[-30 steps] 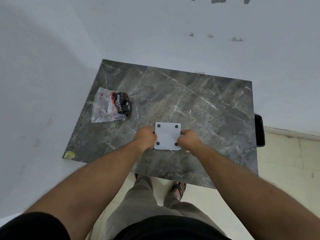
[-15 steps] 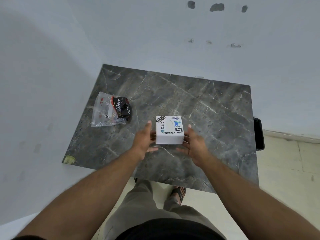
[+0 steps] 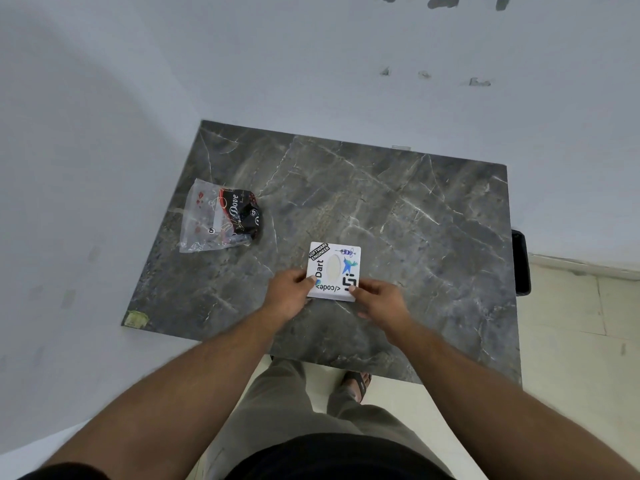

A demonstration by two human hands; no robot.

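Near the front edge of the table (image 3: 415, 220), left hand (image 3: 290, 293) and right hand (image 3: 378, 299) each pinch a near corner of the white stickered box (image 3: 334, 270), thumbs on top. Box appears to rest flat, straight ahead between both hands and equally near each, its slightly longer axis pointing away from the person.
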